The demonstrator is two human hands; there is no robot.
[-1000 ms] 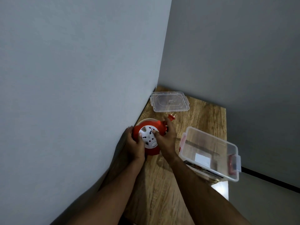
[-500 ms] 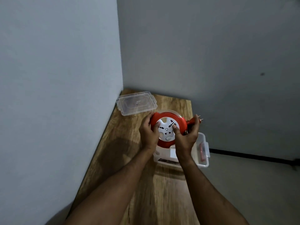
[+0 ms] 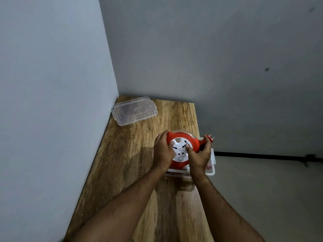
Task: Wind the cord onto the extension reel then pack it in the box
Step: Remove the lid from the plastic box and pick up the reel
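Observation:
A round red extension reel with a white socket face is held in both hands over the clear plastic box at the table's right edge. My left hand grips the reel's left rim, thumb on the white face. My right hand holds the right side, thumb on the face and fingers curled round the red plug, whose pins stick out to the right. The cord is wound inside the reel. Most of the box is hidden beneath the reel and my hands.
The box's clear lid lies flat in the far left corner of the wooden table. Grey walls close the table on the left and behind. The table's right edge drops to the floor, where a black cable runs along the wall.
Both hands carried the reel from the table's left side, by the wall, rightward to above the box. Since half a second ago it has sunk slightly lower toward the box.

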